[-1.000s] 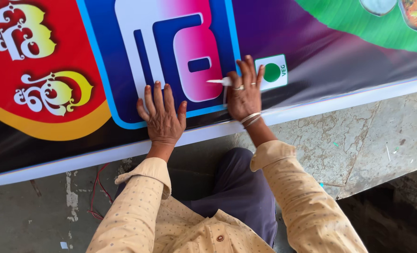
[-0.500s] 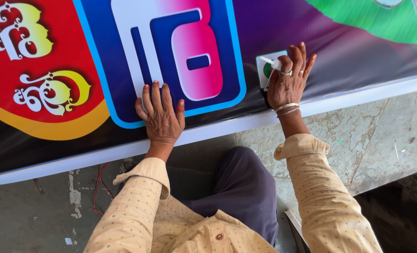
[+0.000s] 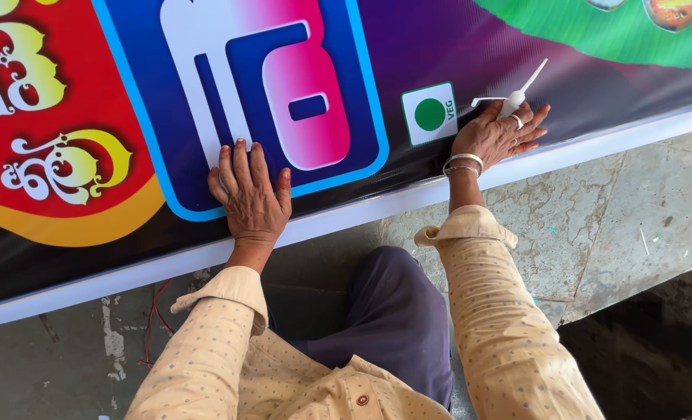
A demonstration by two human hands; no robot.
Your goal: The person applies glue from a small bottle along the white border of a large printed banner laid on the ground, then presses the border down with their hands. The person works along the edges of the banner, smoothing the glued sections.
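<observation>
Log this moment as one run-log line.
left hand: flat on glossy printed vinyl banner | right hand: holds small white plastic nozzle tool near banner's lower white edge | surface: grey stone floor

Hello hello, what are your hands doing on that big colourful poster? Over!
Left hand flat on banner, open. Right hand holds small white tool beside green-dot square. Nothing blocking.
</observation>
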